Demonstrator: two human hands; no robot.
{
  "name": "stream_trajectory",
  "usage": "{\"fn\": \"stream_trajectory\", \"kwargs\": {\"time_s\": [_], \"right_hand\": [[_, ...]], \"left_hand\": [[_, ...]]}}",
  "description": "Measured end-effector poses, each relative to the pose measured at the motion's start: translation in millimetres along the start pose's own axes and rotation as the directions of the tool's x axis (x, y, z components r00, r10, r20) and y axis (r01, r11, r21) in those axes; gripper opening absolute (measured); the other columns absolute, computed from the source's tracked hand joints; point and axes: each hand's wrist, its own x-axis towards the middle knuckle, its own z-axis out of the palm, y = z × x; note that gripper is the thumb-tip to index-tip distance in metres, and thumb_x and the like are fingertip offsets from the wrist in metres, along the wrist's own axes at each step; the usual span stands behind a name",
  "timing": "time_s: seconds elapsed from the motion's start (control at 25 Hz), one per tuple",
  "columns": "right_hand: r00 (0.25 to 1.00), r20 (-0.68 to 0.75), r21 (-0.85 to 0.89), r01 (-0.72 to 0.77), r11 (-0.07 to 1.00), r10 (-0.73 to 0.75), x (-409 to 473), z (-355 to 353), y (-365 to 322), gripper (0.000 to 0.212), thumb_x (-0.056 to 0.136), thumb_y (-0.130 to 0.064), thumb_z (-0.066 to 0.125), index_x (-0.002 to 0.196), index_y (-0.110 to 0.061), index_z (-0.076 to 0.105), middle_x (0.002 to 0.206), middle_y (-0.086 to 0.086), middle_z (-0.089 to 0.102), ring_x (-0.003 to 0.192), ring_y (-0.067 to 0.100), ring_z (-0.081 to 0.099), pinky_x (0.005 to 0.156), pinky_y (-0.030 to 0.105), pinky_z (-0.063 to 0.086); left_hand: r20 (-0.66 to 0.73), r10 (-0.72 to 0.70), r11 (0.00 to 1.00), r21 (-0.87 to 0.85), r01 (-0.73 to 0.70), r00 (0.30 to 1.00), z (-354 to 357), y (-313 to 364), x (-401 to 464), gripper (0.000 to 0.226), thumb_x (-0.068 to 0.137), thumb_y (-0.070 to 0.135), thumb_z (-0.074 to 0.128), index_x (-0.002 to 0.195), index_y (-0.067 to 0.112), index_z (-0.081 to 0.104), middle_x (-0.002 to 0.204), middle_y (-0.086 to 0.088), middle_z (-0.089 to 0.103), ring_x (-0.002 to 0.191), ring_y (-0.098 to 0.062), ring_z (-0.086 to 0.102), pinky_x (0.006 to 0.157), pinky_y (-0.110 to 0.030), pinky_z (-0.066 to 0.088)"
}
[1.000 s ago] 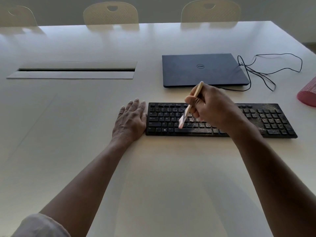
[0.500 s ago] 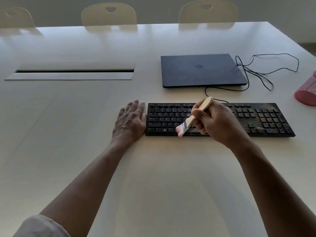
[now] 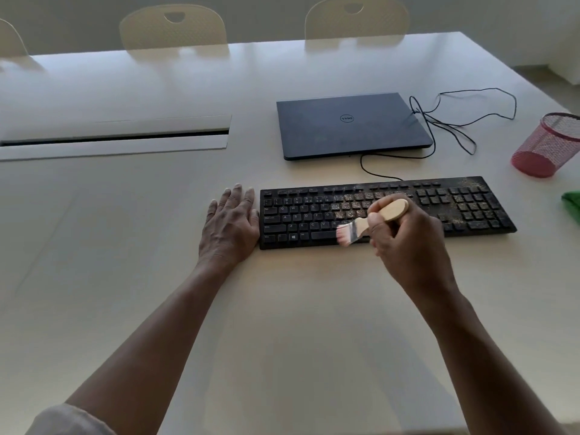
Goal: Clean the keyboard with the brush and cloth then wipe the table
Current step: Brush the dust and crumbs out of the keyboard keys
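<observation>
**Brush at the keyboard's front edge on a pale meeting-room desk**

A wide, pale, glossy desk fills the view, its far part mirroring the light and the chair backs. A long rectangular cable hatch with a dark slot is set into the top at far left. Three cream perforated chairs stand along the far edge against a plain wall.

The black keyboard lies flat, right of centre, its middle keys and right end speckled with gritty debris. The left hand rests flat on the desk, fingers straight and together, its side touching the keyboard's left end. The right hand is curled round the wooden handle of the brush; the pale pink bristles, blurred, point left and down over the bottom key row near the space bar.

Beyond the keyboard lies a closed dark laptop. A thin black cable runs from the keyboard's back edge and loops loosely to the laptop's right. A pink mesh cup stands near the right edge, and a green cloth shows partly at the frame's edge, just beyond the keyboard's right end.
</observation>
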Motion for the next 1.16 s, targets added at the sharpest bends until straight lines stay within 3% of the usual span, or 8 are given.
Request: {"fn": "stream_trajectory", "kwargs": {"time_s": [0.08, 0.24, 0.44, 0.6, 0.72, 0.8, 1.0, 1.16], "right_hand": [[0.998, -0.058, -0.061, -0.018, 0.998, 0.015, 2, -5, 0, 0.006, 0.097, -0.022, 0.063, 0.093, -0.020, 0.066, 0.068, -0.007, 0.069, 0.059, 0.012, 0.067, 0.067, 0.036, 0.059], [0.973, 0.085, 0.249, -0.229, 0.941, 0.214, 5, -3, -2, 0.011, 0.100, -0.016, 0.062, 0.092, -0.021, 0.067, 0.068, 0.004, 0.072, 0.060, 0.024, 0.072, 0.057, 0.038, 0.061], [0.986, -0.079, -0.091, -0.152, 0.984, 0.145, 6, -13, -2, 0.008, 0.099, -0.023, 0.060, 0.095, -0.021, 0.067, 0.075, -0.003, 0.072, 0.069, 0.024, 0.071, 0.068, 0.040, 0.061], [0.965, 0.018, 0.145, -0.260, 0.955, 0.260, 10, -15, -5, 0.008, 0.100, -0.020, 0.061, 0.098, -0.018, 0.068, 0.070, 0.004, 0.072, 0.061, 0.020, 0.072, 0.056, 0.038, 0.063], [0.984, -0.016, -0.051, -0.175, 0.983, 0.175, 9, -10, -8, 0.009, 0.098, -0.028, 0.060, 0.096, -0.023, 0.067, 0.077, -0.002, 0.073, 0.069, 0.023, 0.070, 0.069, 0.045, 0.062], [0.991, -0.074, -0.214, -0.129, 0.968, 0.115, 13, -14, -11, 0.009, 0.099, -0.025, 0.059, 0.096, -0.020, 0.066, 0.082, -0.003, 0.071, 0.075, 0.021, 0.066, 0.078, 0.034, 0.056], [0.983, 0.015, -0.049, -0.179, 0.983, 0.180, 27, -16, -11, 0.012, 0.099, -0.030, 0.057, 0.097, -0.024, 0.066, 0.080, -0.001, 0.072, 0.078, 0.026, 0.071, 0.077, 0.045, 0.061], [0.992, -0.039, -0.272, -0.127, 0.954, 0.121, 28, -21, -10, 0.013, 0.101, -0.026, 0.057, 0.100, -0.016, 0.066, 0.083, -0.001, 0.069, 0.071, 0.014, 0.059, 0.071, 0.021, 0.046]], "left_hand": [[0.006, 0.005, 1.000, -0.002, -0.005, 1.000, 0, 0, 0, 0.055, 0.105, 0.038, 0.032, 0.159, 0.028, 0.024, 0.167, 0.002, 0.014, 0.154, -0.015, 0.010, 0.126, -0.035, 0.004], [0.014, 0.009, 1.000, -0.002, -0.009, 1.000, 0, -2, 0, 0.055, 0.105, 0.038, 0.031, 0.159, 0.028, 0.023, 0.168, 0.001, 0.013, 0.154, -0.016, 0.009, 0.126, -0.036, 0.004], [0.035, 0.022, 1.000, 0.011, -0.022, 0.999, 0, -2, 0, 0.056, 0.106, 0.039, 0.028, 0.160, 0.026, 0.018, 0.168, -0.001, 0.009, 0.155, -0.018, 0.006, 0.126, -0.038, 0.002], [0.039, 0.041, 0.999, 0.012, -0.041, 0.998, 3, -4, 1, 0.057, 0.106, 0.039, 0.025, 0.160, 0.025, 0.017, 0.168, -0.002, 0.008, 0.155, -0.019, 0.004, 0.126, -0.039, 0.001], [0.042, 0.041, 0.999, 0.015, -0.041, 0.998, 3, -5, 1, 0.057, 0.106, 0.039, 0.025, 0.160, 0.025, 0.017, 0.168, -0.003, 0.008, 0.155, -0.020, 0.004, 0.126, -0.039, 0.000], [0.043, 0.036, 0.999, 0.017, -0.037, 0.998, 2, -4, 0, 0.057, 0.106, 0.039, 0.025, 0.160, 0.025, 0.017, 0.168, -0.002, 0.008, 0.155, -0.020, 0.004, 0.126, -0.039, 0.000], [0.033, 0.020, 1.000, 0.018, -0.021, 0.999, 2, -3, 0, 0.056, 0.106, 0.039, 0.026, 0.160, 0.026, 0.019, 0.168, -0.001, 0.010, 0.155, -0.018, 0.006, 0.126, -0.037, 0.001], [0.034, 0.013, 1.000, 0.019, -0.013, 0.999, 1, -2, 1, 0.056, 0.106, 0.039, 0.028, 0.160, 0.027, 0.020, 0.168, 0.001, 0.010, 0.155, -0.017, 0.007, 0.126, -0.036, 0.002]]}}
